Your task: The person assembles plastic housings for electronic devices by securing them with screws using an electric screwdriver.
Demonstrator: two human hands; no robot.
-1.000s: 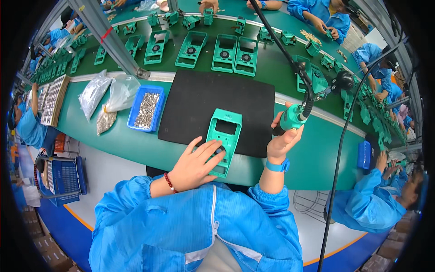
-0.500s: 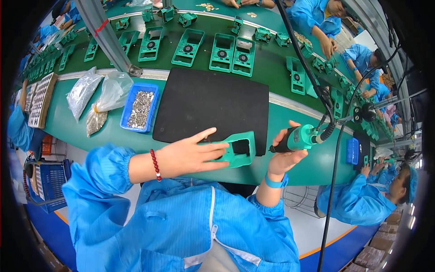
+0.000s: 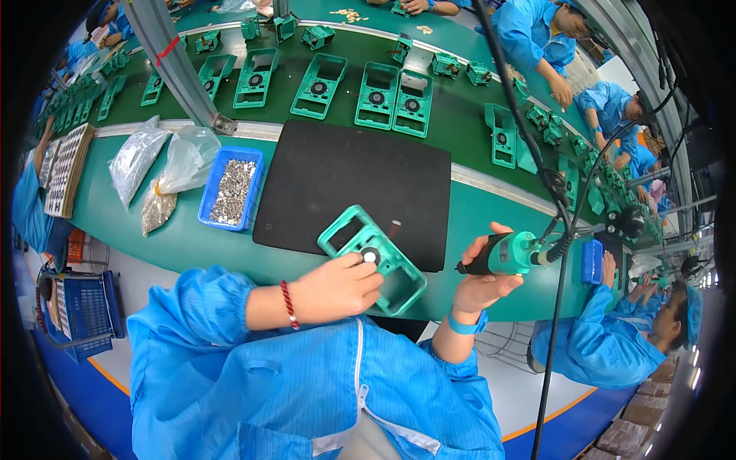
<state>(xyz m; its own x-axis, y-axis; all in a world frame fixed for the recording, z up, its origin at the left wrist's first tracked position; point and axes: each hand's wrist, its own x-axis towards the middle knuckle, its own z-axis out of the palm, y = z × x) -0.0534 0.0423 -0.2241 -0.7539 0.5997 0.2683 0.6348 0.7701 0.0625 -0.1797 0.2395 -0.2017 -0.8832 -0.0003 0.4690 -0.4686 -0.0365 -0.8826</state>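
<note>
A green plastic housing (image 3: 408,277) with openings lies tilted across the front edge of the black mat (image 3: 356,172). My left hand (image 3: 337,285) grips it with curled fingers, close to a round, pale disc (image 3: 369,255) in its middle. In my right hand (image 3: 481,285) is a black and green electric screwdriver (image 3: 498,254), held sideways with its tip toward the housing but apart from it. Its cable runs off to the right. A small pinkish piece (image 3: 395,228) shows on the mat behind the housing.
Left of the mat stands a blue bin (image 3: 232,190) of small metal parts, beside clear plastic bags (image 3: 175,165). Beyond, a green conveyor (image 3: 307,130) carries more housings. A metal post (image 3: 172,65) rises at the left, and a black cable (image 3: 553,337) hangs at the right. Co-workers sit around.
The housing has turned and come nearer to me. My left hand, spread out before, has curled onto it. My right hand still holds the screwdriver in nearly the same place.
</note>
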